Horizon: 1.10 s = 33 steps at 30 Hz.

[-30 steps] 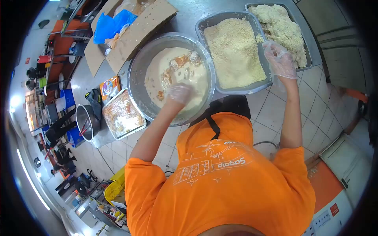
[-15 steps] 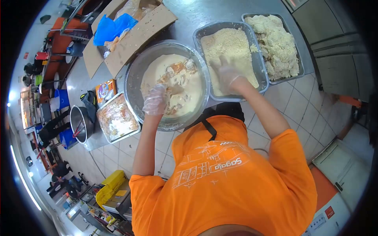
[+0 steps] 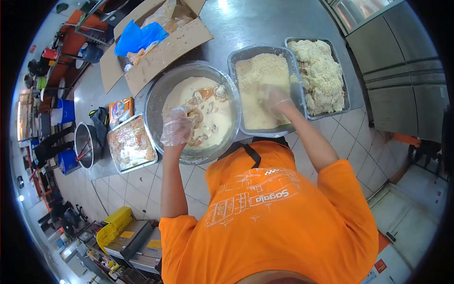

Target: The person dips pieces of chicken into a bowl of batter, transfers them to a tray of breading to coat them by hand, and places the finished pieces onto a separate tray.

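My left hand (image 3: 178, 124), in a clear plastic glove, is closed round a battered piece over the left side of a big metal bowl (image 3: 156, 90). Pale batter (image 3: 182, 90) with orange-coloured pieces (image 3: 204, 94) fills the bowl. To the right, my right hand (image 3: 274, 98), also gloved, is in a grey tub (image 3: 299, 90) of pale crumbs (image 3: 257, 113); motion smears its fingers. Beyond the tub stands a tray (image 3: 349, 102) heaped with crumb-coated pieces (image 3: 321, 75).
At the back left is an open cardboard box (image 3: 165, 57) with a blue bag (image 3: 139, 37). Left of the bowl are a wrapped tray (image 3: 132, 144), an orange packet (image 3: 120, 111) and a metal pot (image 3: 88, 144). A person (image 3: 45, 146) stands at far left.
My left hand has lifted slightly from the batter with a piece in its fingers. My right hand stays in the crumbs, now blurred. The whole view has shifted a little.
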{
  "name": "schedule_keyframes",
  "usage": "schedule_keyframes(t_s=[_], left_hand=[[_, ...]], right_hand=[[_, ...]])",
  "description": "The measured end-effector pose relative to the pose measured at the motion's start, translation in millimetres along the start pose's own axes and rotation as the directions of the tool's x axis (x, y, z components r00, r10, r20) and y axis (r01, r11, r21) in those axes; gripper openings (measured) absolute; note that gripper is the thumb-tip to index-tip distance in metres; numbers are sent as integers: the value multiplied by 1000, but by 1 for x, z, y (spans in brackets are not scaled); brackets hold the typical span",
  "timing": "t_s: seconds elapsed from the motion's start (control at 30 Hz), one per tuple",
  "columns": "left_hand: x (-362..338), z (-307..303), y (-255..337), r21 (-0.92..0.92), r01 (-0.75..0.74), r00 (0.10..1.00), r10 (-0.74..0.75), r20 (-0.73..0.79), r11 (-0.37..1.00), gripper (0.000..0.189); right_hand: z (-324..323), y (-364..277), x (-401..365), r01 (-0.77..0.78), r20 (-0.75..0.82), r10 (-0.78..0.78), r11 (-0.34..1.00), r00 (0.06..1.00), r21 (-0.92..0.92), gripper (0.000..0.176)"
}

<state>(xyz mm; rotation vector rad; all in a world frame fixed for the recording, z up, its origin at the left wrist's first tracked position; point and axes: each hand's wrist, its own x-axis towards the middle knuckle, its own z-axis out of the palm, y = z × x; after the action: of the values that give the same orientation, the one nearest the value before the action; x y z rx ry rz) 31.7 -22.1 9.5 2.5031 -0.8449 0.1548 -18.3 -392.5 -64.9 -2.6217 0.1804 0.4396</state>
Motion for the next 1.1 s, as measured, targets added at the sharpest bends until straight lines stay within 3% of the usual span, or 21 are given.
schedule_keyframes(t_s=[0.07, 0.2, 0.27, 0.3, 0.37, 0.5, 0.57, 0.6, 0.63, 0.7, 0.73, 0.8, 0.83, 0.9, 0.97, 1.03, 1.07, 1.1], left_hand=[[18, -3, 19, -150, 3, 1000, 0, 21, 989, 25], [54, 1, 54, -176, -50, 994, 66, 88, 983, 27], [78, 5, 70, -172, -239, 966, 252, 56, 955, 26], [92, 7, 81, -176, -253, 962, 267, 61, 951, 26], [117, 9, 106, -314, -213, 928, 292, 230, 925, 24], [145, 25, 136, -345, -178, 881, 306, 362, 922, 25], [152, 67, 116, -364, -486, 802, 571, 175, 794, 23], [167, 57, 147, -213, -347, 770, 407, 491, 913, 19], [172, 83, 140, -215, -351, 767, 412, 492, 911, 19], [180, 155, 109, 38, -437, 815, 378, 440, 898, 16], [187, 165, 104, 39, -435, 816, 376, 439, 899, 16], [200, 173, 98, 24, -368, 914, 358, 190, 929, 15], [204, 175, 93, 24, -367, 915, 356, 188, 930, 15], [209, 154, 98, 145, -400, 916, 401, 22, 905, 11], [202, 127, 97, 103, -330, 943, 325, 67, 938, 17], [192, 123, 71, 56, -488, 865, 491, -103, 871, 26], [186, 109, 76, 58, -479, 869, 483, -107, 876, 26], [177, 84, 89, 27, -288, 957, 288, -17, 957, 28]], right_hand=[[-28, -1, -8, -107, -59, 115, 987, 992, 123, 43], [-47, 19, -17, -87, -129, 133, 946, 983, 313, 40], [-48, 34, -19, -87, -176, 144, 951, 974, 297, 38], [-51, 37, -23, -96, -184, 157, 948, 970, 303, 38], [-56, 41, -32, -30, -285, 144, 929, 948, 369, 38], [-70, 39, -51, -25, -320, 204, 874, 925, 485, 38], [-71, 43, -55, 38, -301, 141, 854, 943, 518, 37], [-69, 43, -57, 35, -304, 148, 853, 941, 521, 37], [-66, 42, -61, 56, -322, 132, 854, 938, 517, 38], [-56, 42, -63, 79, -336, 115, 856, 935, 511, 38], [-47, 45, -62, 110, -337, 76, 859, 938, 500, 39], [-48, 39, -66, 89, -263, 64, 843, 963, 530, 42], [-45, 39, -68, 89, -263, 63, 845, 963, 528, 42], [-37, 37, -67, 106, -259, 55, 818, 964, 565, 41], [-38, 27, -59, 84, -218, 46, 833, 975, 548, 37], [-42, 13, -47, 90, -221, 13, 888, 975, 451, 34], [-45, 7, -38, 36, -129, 30, 879, 991, 476, 34], [-44, 5, -31, 39, -123, 22, 882, 992, 470, 34]])
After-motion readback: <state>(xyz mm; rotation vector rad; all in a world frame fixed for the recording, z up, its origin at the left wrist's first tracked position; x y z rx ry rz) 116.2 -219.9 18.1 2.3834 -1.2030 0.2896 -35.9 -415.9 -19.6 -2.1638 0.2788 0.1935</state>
